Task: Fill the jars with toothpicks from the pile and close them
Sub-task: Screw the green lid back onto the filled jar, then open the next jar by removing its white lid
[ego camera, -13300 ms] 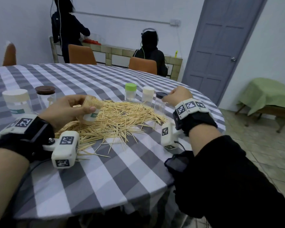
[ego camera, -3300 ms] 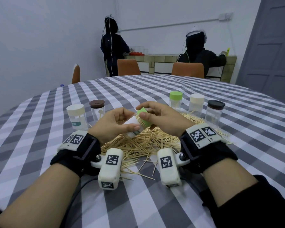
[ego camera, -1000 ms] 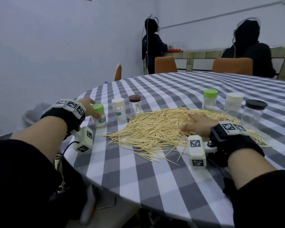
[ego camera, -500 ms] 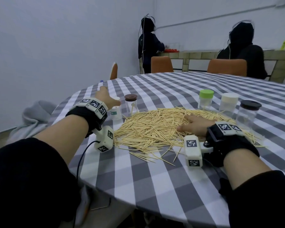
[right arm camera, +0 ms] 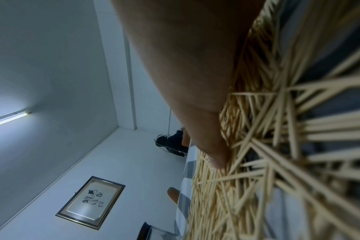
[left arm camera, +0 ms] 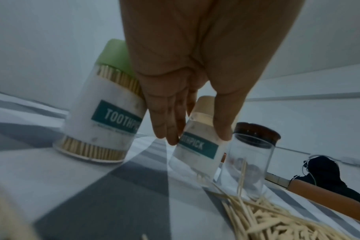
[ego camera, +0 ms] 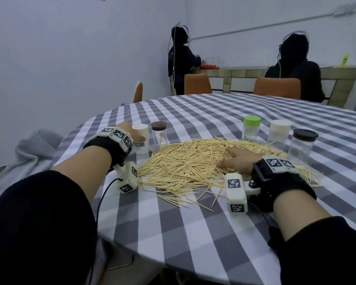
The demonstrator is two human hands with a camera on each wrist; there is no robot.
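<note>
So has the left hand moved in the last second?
Yes. It has left the green-lidded jar and gone right, toward the brown-lidded jar; the left hand now touches the cream-lidded jar between them.

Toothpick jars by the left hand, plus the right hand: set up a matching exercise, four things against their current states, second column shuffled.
Column one
1. green-lidded jar
2. brown-lidded glass jar
3. cream-lidded jar
4. right hand

Column two
A. lies flat on the toothpick pile
B. packed full of toothpicks
C. stands between the thumb and fingers of the left hand
D. almost empty, one toothpick standing inside

Pairs: 1-B, 2-D, 3-C, 4-A
</note>
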